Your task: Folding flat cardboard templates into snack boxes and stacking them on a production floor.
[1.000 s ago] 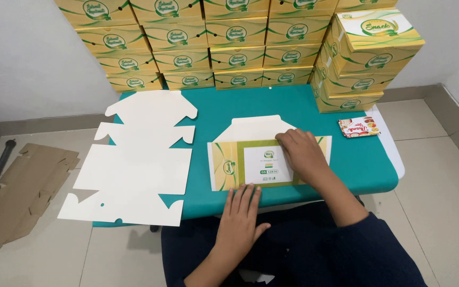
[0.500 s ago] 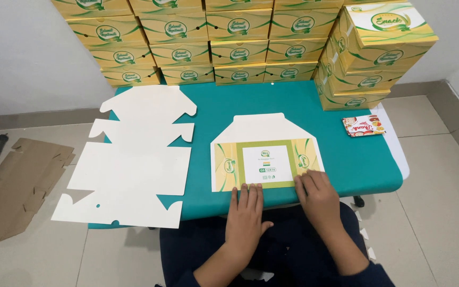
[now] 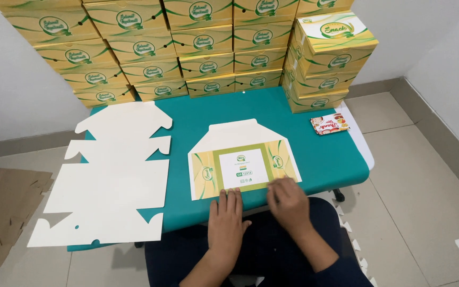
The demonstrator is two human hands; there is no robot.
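Note:
A partly folded box blank (image 3: 243,159), yellow-green print around a white label panel, lies on the teal table (image 3: 320,159) in front of me. My left hand (image 3: 227,220) rests flat at the table's near edge, fingertips touching the blank's lower left edge. My right hand (image 3: 289,202) lies beside it, fingers curled over the blank's lower right edge. Neither hand grips anything that I can see.
A stack of flat white die-cut blanks (image 3: 115,178) covers the table's left part. Finished yellow-green boxes (image 3: 187,48) are stacked along the back wall and at the right (image 3: 330,58). A small colourful packet (image 3: 329,124) lies at the right. Brown cardboard (image 3: 1,212) is on the floor.
My right hand came off the top of the blank and moved down to its near edge. My left hand slid up to that same edge. The blank stays flat on the table.

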